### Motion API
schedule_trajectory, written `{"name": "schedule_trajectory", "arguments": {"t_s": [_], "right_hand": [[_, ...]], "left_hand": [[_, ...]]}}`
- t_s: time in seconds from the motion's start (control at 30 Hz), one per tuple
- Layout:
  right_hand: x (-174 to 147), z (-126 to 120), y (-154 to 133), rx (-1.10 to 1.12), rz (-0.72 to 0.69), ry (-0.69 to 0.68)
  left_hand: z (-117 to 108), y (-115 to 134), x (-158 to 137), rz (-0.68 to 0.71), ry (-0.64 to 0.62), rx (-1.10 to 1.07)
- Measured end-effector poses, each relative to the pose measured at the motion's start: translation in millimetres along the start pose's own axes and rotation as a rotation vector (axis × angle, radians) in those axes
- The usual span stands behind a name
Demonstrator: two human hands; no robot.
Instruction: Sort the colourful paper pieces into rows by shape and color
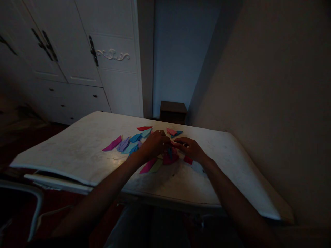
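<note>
Both my left hand [156,143] and my right hand [188,147] meet over the middle of the table, fingers bent and pinched on a folded paper piece [172,143], pinkish in the dim light. Just below them lies a dark red folded paper [170,159], partly hidden by my hands. Beside my left hand are several folded paper pieces, among them a magenta one [113,143], a lilac one [123,144] and a blue one [136,138]. Nearer me lie a magenta piece [148,166] and a green piece [156,166]. A red piece [188,159] sits by my right wrist.
The papers lie on a white table [85,148] with worn edges. Beyond it stand a white wardrobe [119,86] and a small brown cabinet [173,106]. A wall [271,86] runs along the right. At the lower left is a chair frame [38,203].
</note>
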State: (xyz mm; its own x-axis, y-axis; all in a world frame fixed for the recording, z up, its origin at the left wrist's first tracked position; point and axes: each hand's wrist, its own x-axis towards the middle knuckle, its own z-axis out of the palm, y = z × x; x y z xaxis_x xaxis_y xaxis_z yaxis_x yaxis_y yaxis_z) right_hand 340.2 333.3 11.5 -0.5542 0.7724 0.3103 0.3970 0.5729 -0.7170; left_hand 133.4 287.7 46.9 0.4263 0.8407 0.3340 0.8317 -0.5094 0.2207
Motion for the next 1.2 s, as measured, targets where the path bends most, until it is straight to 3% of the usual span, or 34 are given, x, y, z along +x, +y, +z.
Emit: {"name": "schedule_trajectory", "arguments": {"t_s": [0.2, 0.43, 0.67, 0.8, 1.0, 1.2], "right_hand": [[0.3, 1.1, 3.2, 0.028, 0.056, 0.040], [-0.6, -2.5, -1.2, 0.021, 0.054, 0.050], [-2.6, -1.8, 1.0, -0.074, 0.056, -0.038], [-2.5, -0.7, 8.7, -0.149, 0.030, -0.023], [-2.4, 1.1, 12.9, -0.330, 0.027, -0.031], [-2.0, 3.3, 12.3, -0.405, 0.081, -0.019]], "left_hand": [[10.8, -3.9, 7.6, 0.016, -0.008, 0.115], [14.2, -4.6, 13.6, 0.005, -0.114, 0.160], [21.9, -10.7, 3.7, -0.021, -0.005, -0.026], [17.1, -10.3, -3.0, 0.069, 0.030, -0.155], [18.2, -8.3, -10.6, 0.282, -0.088, -0.113], [29.4, -7.3, -10.9, 0.242, -0.080, -0.020]]}}
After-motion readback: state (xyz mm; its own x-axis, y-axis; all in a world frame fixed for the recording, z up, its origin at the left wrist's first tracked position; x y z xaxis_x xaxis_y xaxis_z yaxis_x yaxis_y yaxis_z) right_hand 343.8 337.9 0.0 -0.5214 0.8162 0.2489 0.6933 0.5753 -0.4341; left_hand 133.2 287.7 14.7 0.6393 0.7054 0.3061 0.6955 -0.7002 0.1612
